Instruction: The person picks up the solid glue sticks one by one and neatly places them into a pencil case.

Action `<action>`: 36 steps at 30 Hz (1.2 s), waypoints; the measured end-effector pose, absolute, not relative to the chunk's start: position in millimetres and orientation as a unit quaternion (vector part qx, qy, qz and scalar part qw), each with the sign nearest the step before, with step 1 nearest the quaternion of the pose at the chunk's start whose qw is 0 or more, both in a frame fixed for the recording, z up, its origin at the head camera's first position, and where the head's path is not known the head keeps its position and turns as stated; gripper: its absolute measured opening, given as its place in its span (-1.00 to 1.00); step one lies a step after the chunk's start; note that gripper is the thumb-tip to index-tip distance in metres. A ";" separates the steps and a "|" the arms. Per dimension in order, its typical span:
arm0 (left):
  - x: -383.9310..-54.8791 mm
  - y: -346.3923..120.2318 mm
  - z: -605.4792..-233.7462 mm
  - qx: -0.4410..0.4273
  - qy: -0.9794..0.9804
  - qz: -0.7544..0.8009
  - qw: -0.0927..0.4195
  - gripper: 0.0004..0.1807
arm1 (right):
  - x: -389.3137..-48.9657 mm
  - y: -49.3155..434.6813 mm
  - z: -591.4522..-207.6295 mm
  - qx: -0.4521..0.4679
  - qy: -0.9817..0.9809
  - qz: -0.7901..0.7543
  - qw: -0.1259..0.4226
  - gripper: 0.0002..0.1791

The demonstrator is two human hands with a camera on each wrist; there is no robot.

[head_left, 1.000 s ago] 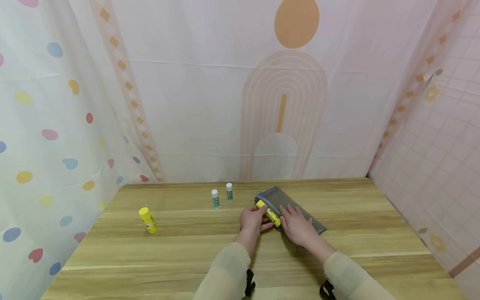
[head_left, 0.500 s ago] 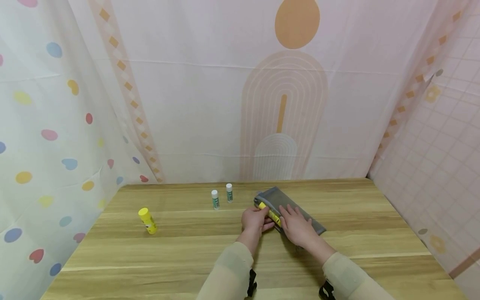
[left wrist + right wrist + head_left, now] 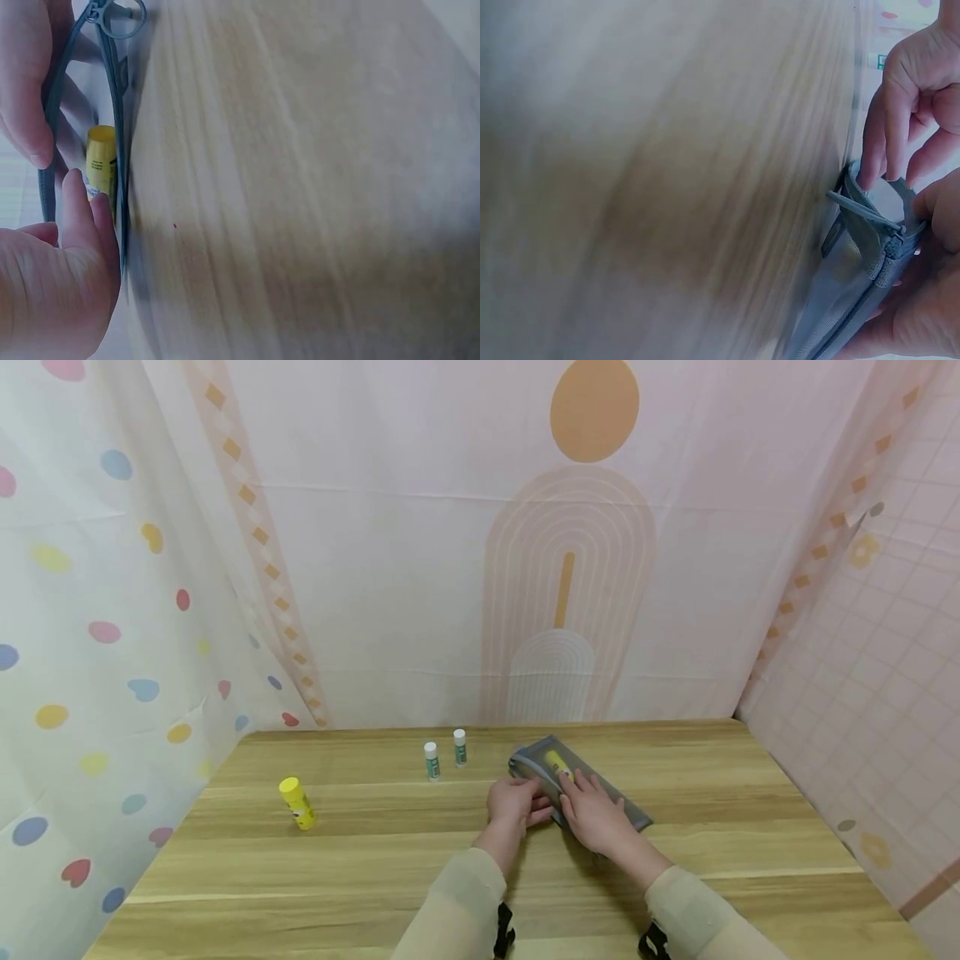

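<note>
A grey mesh zipper pouch (image 3: 542, 750) lies at an angle on the table, its mouth toward the left hand. Inside, a yellow glue stick (image 3: 555, 762) shows through the mesh, and through the opening in the left wrist view. My left hand (image 3: 513, 802) is at the mouth; its fingers (image 3: 77, 210) reach into the gap, apart from the glue stick. My right hand (image 3: 596, 818) grips the pouch, fingers over the mesh and thumb at the zipper edge in the right wrist view. A zipper pull ring (image 3: 124, 19) hangs at the end of the zipper.
Another yellow glue stick (image 3: 297, 804) stands on the left of the wooden table (image 3: 360, 877). Two small white-capped green glue sticks (image 3: 432, 762) stand behind the left hand. Patterned curtains (image 3: 390, 568) enclose the table's back and sides.
The yellow glue stick has gone from the left fingers at the pouch's mouth to inside, under the mesh. The left hand has shifted slightly right; the right hand stays on the pouch.
</note>
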State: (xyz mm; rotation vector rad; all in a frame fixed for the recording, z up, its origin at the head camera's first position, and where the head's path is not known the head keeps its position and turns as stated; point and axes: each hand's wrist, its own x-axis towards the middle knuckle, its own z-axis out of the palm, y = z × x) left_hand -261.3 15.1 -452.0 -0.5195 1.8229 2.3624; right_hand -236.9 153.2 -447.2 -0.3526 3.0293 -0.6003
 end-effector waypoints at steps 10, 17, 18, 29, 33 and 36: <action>-258.1 14.5 -451.3 -0.162 0.584 0.793 0.064 -0.69 | -237.0 154.4 -447.6 -0.110 0.976 -0.186 0.022 -0.50; -253.8 11.8 -445.1 -0.167 0.567 0.803 0.074 -0.69 | -236.8 154.3 -448.1 -0.113 0.975 -0.189 0.019 -0.50; -252.8 11.0 -444.1 -0.166 0.565 0.805 0.074 -0.69 | -236.7 154.2 -448.0 -0.113 0.975 -0.190 0.018 -0.50; -246.0 2.1 -440.5 -0.159 0.573 0.799 0.088 -0.66 | -236.8 153.8 -447.6 -0.115 0.974 -0.194 0.016 -0.50; -243.7 0.1 -438.1 -0.153 0.574 0.800 0.085 -0.65 | -237.3 153.4 -448.3 -0.115 0.973 -0.198 0.016 -0.50; -241.5 -1.5 -436.2 -0.144 0.572 0.803 0.083 -0.66 | -238.2 153.1 -448.8 -0.114 0.973 -0.201 0.018 -0.49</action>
